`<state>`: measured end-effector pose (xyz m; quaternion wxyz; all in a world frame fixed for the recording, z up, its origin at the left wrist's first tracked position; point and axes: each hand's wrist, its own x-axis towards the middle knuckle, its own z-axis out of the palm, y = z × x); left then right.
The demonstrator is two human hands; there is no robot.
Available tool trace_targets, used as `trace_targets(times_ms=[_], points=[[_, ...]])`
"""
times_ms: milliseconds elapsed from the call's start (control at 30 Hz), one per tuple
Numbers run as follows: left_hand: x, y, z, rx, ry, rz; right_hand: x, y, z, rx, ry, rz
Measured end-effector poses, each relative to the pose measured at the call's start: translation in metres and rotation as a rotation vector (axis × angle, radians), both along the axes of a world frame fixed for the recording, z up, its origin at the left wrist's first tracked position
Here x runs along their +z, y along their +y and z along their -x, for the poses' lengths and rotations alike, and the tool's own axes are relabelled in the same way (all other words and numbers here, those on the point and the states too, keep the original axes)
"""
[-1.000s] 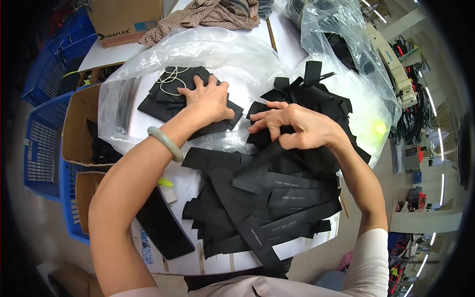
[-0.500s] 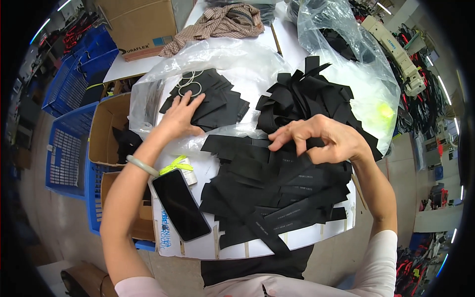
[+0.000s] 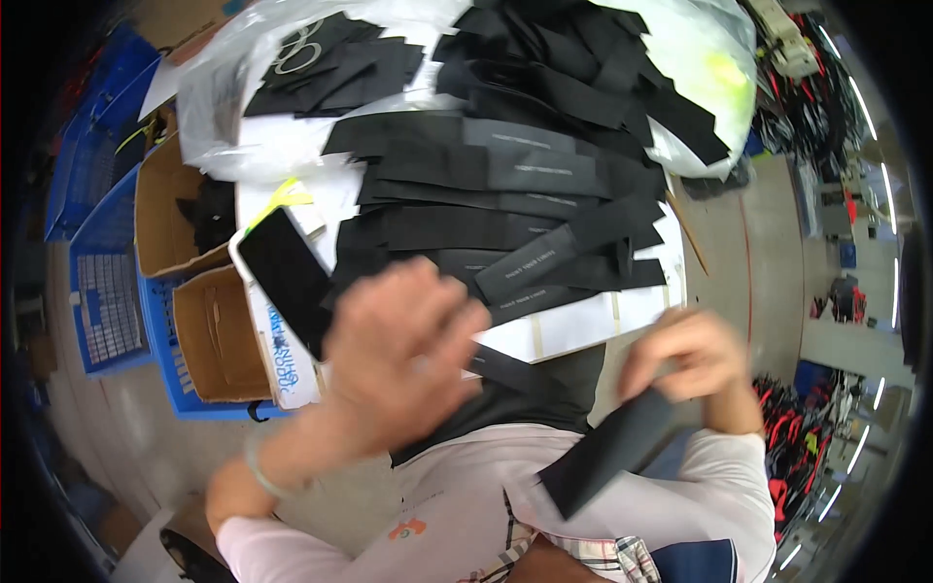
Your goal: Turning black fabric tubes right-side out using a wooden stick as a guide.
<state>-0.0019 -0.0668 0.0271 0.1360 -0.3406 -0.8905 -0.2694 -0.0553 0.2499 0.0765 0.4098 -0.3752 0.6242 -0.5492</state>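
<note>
My right hand is closed on one end of a black fabric strip, which hangs in front of my body beyond the table edge. My left hand, smeared by motion, is over the near left part of the table, and its finger positions are unclear. Beyond it lies a spread of black fabric strips, some with pale print. Another strip reaches over the table edge onto my lap. A black phone rests left of the strips.
Smaller black pieces lie at the far left under pale ring handles. A heap of black strips sits on clear plastic. Cardboard boxes and blue crates stand left of the white table.
My view has tilted down toward my body. Both hands have come back from the far pieces toward me. The right hand now holds a strip away from the pile.
</note>
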Motion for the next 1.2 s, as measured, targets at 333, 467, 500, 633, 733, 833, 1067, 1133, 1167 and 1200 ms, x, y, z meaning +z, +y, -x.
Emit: trace_targets(times_ms=[333,467,500,633,733,833,1067,1133,1167,1200], points=[[-0.099,0.069,-0.056,0.147,-0.143,0.138,-0.106,0.013,-0.125,-0.54,-0.304,-0.118],[-0.103,0.1,-0.044,0.295,-0.022,-0.008,-0.113,0.006,-0.128,-0.526,-0.055,-0.187],[-0.102,0.108,-0.039,0.369,-0.01,-0.06,-0.117,0.007,-0.119,-0.574,0.113,-0.184],[-0.099,0.134,-0.007,0.425,0.101,-0.112,-0.117,0.024,-0.065,-0.802,0.081,-0.107],[-0.102,0.132,-0.005,0.371,0.124,-0.196,-0.123,0.031,-0.057,-0.827,-0.144,-0.052],[-0.108,0.126,-0.015,0.304,0.252,-0.229,-0.129,0.036,-0.063,-0.856,-0.109,0.035],[-0.084,0.138,0.001,0.412,0.154,-0.127,-0.14,0.037,-0.071,-0.906,-0.049,0.108],[-0.069,0.143,0.015,0.403,0.16,-0.047,-0.139,0.038,-0.072,-0.945,-0.124,0.135],[-0.068,0.142,0.023,0.388,0.176,-0.02,-0.139,0.039,-0.072,-0.949,-0.126,0.134],[-0.067,0.138,0.028,0.351,0.202,-0.017,-0.141,0.039,-0.072,-0.918,-0.07,0.132]])
